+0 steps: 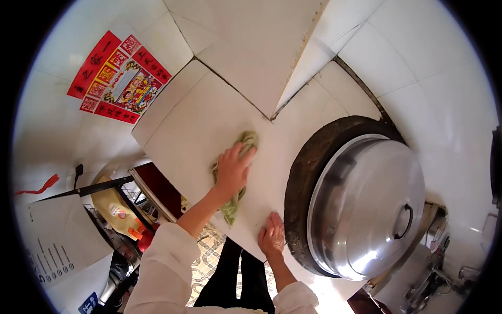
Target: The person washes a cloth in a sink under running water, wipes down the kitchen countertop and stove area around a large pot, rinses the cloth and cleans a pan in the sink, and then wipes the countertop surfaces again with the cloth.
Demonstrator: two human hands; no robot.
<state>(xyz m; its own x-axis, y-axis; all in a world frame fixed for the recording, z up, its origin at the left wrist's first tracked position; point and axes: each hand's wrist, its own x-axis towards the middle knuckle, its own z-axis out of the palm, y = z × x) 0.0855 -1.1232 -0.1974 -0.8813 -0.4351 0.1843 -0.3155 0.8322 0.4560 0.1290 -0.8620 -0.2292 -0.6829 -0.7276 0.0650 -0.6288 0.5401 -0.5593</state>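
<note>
My left hand presses down on a crumpled green cloth, which sticks out above and below the fingers on the white tiled counter. Beside the dark rim of the round stove, my right hand lies on the counter near its front edge, fingers extended and nothing seen in it. A large shiny metal lid with a black handle covers the stove's opening, to the right of both hands.
Red and yellow printed posters hang on the tiled wall at the upper left. A wall corner juts toward the counter. Lower left, a rack holds a yellow package near a white box. Metal utensils lie at the lower right.
</note>
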